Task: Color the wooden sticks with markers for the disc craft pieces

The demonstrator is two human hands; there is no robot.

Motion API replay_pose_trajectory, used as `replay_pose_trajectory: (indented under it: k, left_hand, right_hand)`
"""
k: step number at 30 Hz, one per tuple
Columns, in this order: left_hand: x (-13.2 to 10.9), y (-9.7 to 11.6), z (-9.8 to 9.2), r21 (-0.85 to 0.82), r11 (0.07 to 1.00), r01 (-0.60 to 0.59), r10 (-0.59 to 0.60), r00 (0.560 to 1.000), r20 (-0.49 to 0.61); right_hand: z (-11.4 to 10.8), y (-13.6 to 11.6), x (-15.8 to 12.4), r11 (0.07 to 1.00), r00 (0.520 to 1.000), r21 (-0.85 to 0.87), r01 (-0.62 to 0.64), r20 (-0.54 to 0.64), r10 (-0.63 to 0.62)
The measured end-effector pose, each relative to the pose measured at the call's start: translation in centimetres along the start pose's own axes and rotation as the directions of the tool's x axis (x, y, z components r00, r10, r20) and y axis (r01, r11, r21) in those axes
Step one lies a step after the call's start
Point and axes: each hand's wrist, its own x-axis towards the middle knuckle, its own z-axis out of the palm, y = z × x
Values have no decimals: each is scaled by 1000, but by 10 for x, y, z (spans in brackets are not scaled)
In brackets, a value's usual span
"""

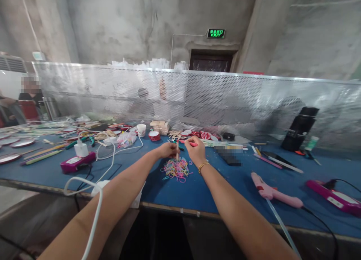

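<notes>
A small upright wooden stick (177, 150) is pinched in my left hand (168, 150), above a loose pile of colourful rubber bands (177, 169) on the blue table. My right hand (196, 151) is closed around a red pen-like tool (192, 143), whose tip points left at the upper part of the stick. A gold bracelet circles my right wrist. Whether the tip touches the stick is too small to tell.
On the right lie a pink glue gun (275, 193), a purple power strip (334, 196) and a black phone-like object (228, 155). To the left are another purple power strip (76, 163) and a white cable (113, 156). A perforated metal screen (169, 98) stands behind; a person sits far left.
</notes>
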Motion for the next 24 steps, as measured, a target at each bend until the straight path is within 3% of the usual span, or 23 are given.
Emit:
replay_pose_trajectory:
  k: [17, 24]
  left_hand:
    - [6, -9, -1, 17, 999, -29, 29, 1000, -5]
    - [3, -5, 0, 16, 1000, -13, 14, 1000, -12]
  right_hand:
    - [3, 1, -1, 1000, 999, 21, 19, 47, -20]
    - [2, 0, 0, 1000, 1000, -5, 8, -9, -8]
